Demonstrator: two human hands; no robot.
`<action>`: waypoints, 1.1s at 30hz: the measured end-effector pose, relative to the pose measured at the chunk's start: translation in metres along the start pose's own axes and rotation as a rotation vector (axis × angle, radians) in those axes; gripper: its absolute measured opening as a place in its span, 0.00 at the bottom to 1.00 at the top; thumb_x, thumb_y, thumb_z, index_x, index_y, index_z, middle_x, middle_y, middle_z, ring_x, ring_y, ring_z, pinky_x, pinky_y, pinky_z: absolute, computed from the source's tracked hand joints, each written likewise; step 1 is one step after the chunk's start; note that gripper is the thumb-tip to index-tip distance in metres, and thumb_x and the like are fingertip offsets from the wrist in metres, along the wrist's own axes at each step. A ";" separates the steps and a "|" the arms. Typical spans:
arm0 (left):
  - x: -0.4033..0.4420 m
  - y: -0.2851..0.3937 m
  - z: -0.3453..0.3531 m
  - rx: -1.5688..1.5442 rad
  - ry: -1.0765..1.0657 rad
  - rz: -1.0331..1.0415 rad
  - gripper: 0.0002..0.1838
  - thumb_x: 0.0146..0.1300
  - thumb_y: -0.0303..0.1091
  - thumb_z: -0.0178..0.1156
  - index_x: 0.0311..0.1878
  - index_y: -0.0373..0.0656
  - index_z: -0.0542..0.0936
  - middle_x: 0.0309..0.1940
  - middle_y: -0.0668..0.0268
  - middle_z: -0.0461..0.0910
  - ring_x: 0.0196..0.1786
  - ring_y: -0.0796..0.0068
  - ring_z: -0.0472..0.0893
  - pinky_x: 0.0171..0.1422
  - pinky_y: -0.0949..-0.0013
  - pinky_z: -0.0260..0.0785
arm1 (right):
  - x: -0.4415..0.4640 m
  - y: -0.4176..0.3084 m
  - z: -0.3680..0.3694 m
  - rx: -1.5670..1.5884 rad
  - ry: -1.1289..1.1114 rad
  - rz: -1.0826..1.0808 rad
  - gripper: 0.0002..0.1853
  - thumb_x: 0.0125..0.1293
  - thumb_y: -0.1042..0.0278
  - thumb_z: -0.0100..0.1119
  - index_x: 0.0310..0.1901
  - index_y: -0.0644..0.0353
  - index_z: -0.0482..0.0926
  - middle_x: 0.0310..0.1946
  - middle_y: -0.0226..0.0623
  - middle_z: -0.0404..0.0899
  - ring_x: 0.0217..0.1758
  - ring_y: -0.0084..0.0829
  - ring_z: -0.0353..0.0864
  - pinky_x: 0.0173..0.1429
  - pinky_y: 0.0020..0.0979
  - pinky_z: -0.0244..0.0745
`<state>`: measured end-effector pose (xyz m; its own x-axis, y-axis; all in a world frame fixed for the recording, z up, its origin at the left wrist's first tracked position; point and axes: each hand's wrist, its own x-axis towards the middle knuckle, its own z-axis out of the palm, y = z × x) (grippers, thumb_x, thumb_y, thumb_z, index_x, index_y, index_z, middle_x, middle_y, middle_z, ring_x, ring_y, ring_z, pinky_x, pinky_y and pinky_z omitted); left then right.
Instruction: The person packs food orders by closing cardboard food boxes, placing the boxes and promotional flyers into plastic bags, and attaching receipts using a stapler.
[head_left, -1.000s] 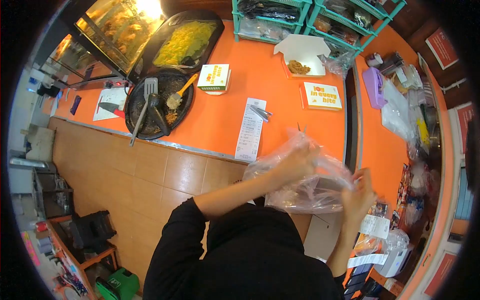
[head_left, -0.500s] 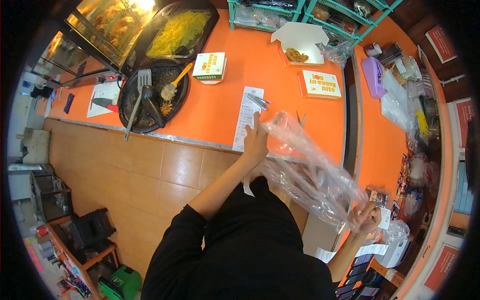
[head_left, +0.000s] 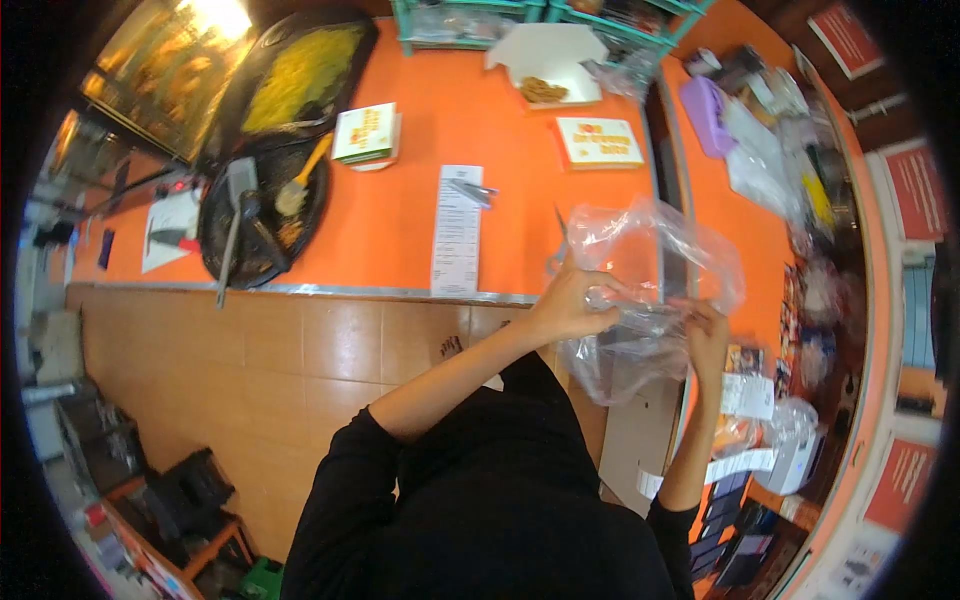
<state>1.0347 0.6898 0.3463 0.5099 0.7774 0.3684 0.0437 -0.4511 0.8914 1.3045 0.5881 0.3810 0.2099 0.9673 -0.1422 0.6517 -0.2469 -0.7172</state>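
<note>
A clear plastic bag (head_left: 622, 370) hangs puffed out over the counter's front edge, at the right of the head view. My left hand (head_left: 578, 305) pinches the bag on its left side, fingers closed on the film. On the other side, my right hand (head_left: 706, 335) grips it too, its fingers curled. Left of the bag lies a printed receipt (head_left: 456, 245) with a stapler-like metal tool (head_left: 472, 193) across it. Scissors (head_left: 560, 240) are partly hidden by the bag and my left hand.
Boxes stand on the orange counter: one closed (head_left: 600, 143), one open with food (head_left: 575, 45), and one near the pan (head_left: 365, 132). A black pan (head_left: 225, 245) holds a spatula and brush. Teal racks (head_left: 470, 43) stand behind; a purple container (head_left: 707, 115) is right.
My right hand has come up and in towards my left hand, so the stretched bag is now bunched and ballooned between them. My left hand has shifted right, off the receipt. The view has turned slightly.
</note>
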 end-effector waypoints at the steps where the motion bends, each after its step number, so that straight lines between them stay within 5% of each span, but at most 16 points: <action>1: -0.004 -0.028 0.012 0.138 -0.020 0.063 0.17 0.44 0.26 0.62 0.41 0.38 0.79 0.43 0.49 0.77 0.49 0.51 0.76 0.56 0.55 0.67 | 0.003 -0.039 0.003 -0.166 -0.007 0.197 0.23 0.49 0.78 0.51 0.51 0.67 0.75 0.45 0.52 0.78 0.51 0.37 0.78 0.55 0.33 0.72; 3: -0.002 -0.079 0.012 0.338 -0.097 -0.011 0.18 0.45 0.34 0.65 0.39 0.35 0.78 0.39 0.50 0.79 0.52 0.50 0.73 0.56 0.53 0.66 | 0.012 -0.047 -0.006 -0.330 0.004 0.422 0.22 0.49 0.76 0.54 0.50 0.69 0.75 0.45 0.55 0.78 0.50 0.41 0.78 0.56 0.35 0.72; 4: 0.004 -0.103 0.002 0.410 -0.171 -0.146 0.18 0.47 0.38 0.66 0.38 0.34 0.78 0.38 0.49 0.78 0.55 0.47 0.71 0.57 0.51 0.66 | 0.017 0.004 -0.018 -0.596 0.067 0.244 0.22 0.50 0.71 0.58 0.49 0.69 0.76 0.47 0.62 0.74 0.46 0.46 0.80 0.53 0.39 0.74; 5: 0.022 -0.092 -0.023 0.472 -0.353 -0.504 0.19 0.51 0.40 0.64 0.37 0.33 0.76 0.36 0.49 0.77 0.59 0.40 0.66 0.58 0.46 0.66 | 0.017 0.034 -0.031 -0.862 0.124 0.062 0.23 0.51 0.66 0.62 0.48 0.70 0.76 0.50 0.70 0.70 0.41 0.51 0.81 0.49 0.43 0.76; 8: 0.058 -0.065 -0.024 1.013 -0.494 -0.136 0.23 0.47 0.40 0.68 0.39 0.30 0.75 0.44 0.38 0.73 0.60 0.34 0.65 0.50 0.55 0.73 | 0.026 0.008 -0.037 -0.796 0.115 0.189 0.24 0.51 0.61 0.64 0.45 0.73 0.76 0.55 0.77 0.60 0.44 0.59 0.78 0.48 0.48 0.75; 11: 0.097 -0.094 0.008 0.694 -0.148 -0.100 0.30 0.40 0.38 0.71 0.43 0.27 0.73 0.50 0.35 0.70 0.63 0.28 0.59 0.70 0.42 0.46 | 0.048 0.030 -0.065 -0.756 0.238 0.198 0.21 0.51 0.61 0.63 0.46 0.64 0.78 0.62 0.71 0.54 0.53 0.57 0.74 0.48 0.47 0.76; 16: 0.198 -0.089 0.123 0.640 -0.263 0.021 0.29 0.41 0.38 0.71 0.44 0.31 0.73 0.50 0.40 0.71 0.62 0.36 0.64 0.72 0.47 0.48 | 0.065 0.120 -0.136 -0.912 0.648 0.377 0.16 0.52 0.63 0.62 0.44 0.55 0.82 0.63 0.59 0.61 0.54 0.53 0.74 0.51 0.44 0.75; 19: 0.249 -0.124 0.192 0.574 -0.570 -0.212 0.37 0.41 0.41 0.72 0.55 0.37 0.70 0.59 0.45 0.68 0.67 0.49 0.63 0.72 0.54 0.52 | 0.078 0.150 -0.194 -1.221 0.413 0.511 0.14 0.55 0.60 0.61 0.43 0.54 0.83 0.56 0.48 0.74 0.56 0.47 0.75 0.55 0.42 0.73; 20: 0.263 -0.130 0.201 0.574 -0.588 -0.183 0.37 0.41 0.41 0.72 0.55 0.37 0.70 0.59 0.45 0.68 0.67 0.49 0.63 0.72 0.54 0.52 | 0.079 0.159 -0.229 -0.483 0.128 0.418 0.15 0.54 0.60 0.62 0.43 0.54 0.84 0.57 0.48 0.73 0.57 0.44 0.75 0.55 0.39 0.73; 22: 0.275 -0.132 0.212 0.454 -0.646 0.024 0.41 0.42 0.40 0.72 0.62 0.40 0.67 0.61 0.47 0.67 0.66 0.50 0.63 0.72 0.57 0.54 | 0.084 0.199 -0.289 0.257 -0.120 0.273 0.16 0.53 0.60 0.62 0.43 0.53 0.85 0.59 0.47 0.72 0.58 0.40 0.74 0.55 0.36 0.73; 24: 0.277 -0.111 0.209 0.333 -0.638 -0.145 0.44 0.43 0.40 0.72 0.66 0.45 0.65 0.61 0.48 0.68 0.67 0.49 0.62 0.73 0.58 0.54 | 0.088 0.267 -0.319 0.032 0.406 0.568 0.17 0.54 0.54 0.61 0.42 0.52 0.85 0.47 0.44 0.81 0.53 0.39 0.79 0.54 0.36 0.73; 25: 0.280 -0.097 0.206 0.337 -0.650 -0.130 0.44 0.43 0.40 0.72 0.66 0.45 0.65 0.61 0.48 0.68 0.67 0.49 0.62 0.73 0.58 0.54 | 0.098 0.266 -0.325 -0.430 0.480 0.855 0.20 0.54 0.51 0.62 0.44 0.54 0.84 0.45 0.48 0.81 0.48 0.43 0.81 0.53 0.38 0.74; 27: 0.285 -0.074 0.202 0.322 -0.839 -0.106 0.38 0.43 0.34 0.71 0.63 0.55 0.71 0.66 0.40 0.47 0.69 0.42 0.52 0.74 0.56 0.51 | 0.111 0.331 -0.317 -0.411 0.595 0.810 0.22 0.54 0.50 0.62 0.46 0.55 0.82 0.45 0.49 0.80 0.49 0.45 0.80 0.53 0.40 0.73; 32: 0.294 -0.017 0.195 0.428 -0.668 -0.075 0.31 0.45 0.35 0.71 0.57 0.54 0.77 0.64 0.45 0.46 0.67 0.42 0.52 0.73 0.56 0.52 | 0.122 0.340 -0.315 -0.467 0.564 0.673 0.23 0.57 0.53 0.60 0.52 0.56 0.77 0.43 0.50 0.80 0.51 0.47 0.78 0.52 0.43 0.73; 33: 0.297 -0.004 0.193 0.427 -0.602 -0.108 0.29 0.46 0.35 0.71 0.56 0.53 0.78 0.64 0.46 0.46 0.66 0.43 0.53 0.72 0.54 0.52 | 0.121 0.333 -0.318 -0.503 0.521 0.680 0.14 0.60 0.59 0.57 0.44 0.57 0.80 0.42 0.51 0.80 0.49 0.47 0.78 0.51 0.44 0.72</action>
<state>1.3522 0.8380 0.4009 0.8610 0.5076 -0.0330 0.3873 -0.6122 0.6893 1.7786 0.6041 0.3418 0.8692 0.4944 -0.0115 0.4819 -0.8520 -0.2046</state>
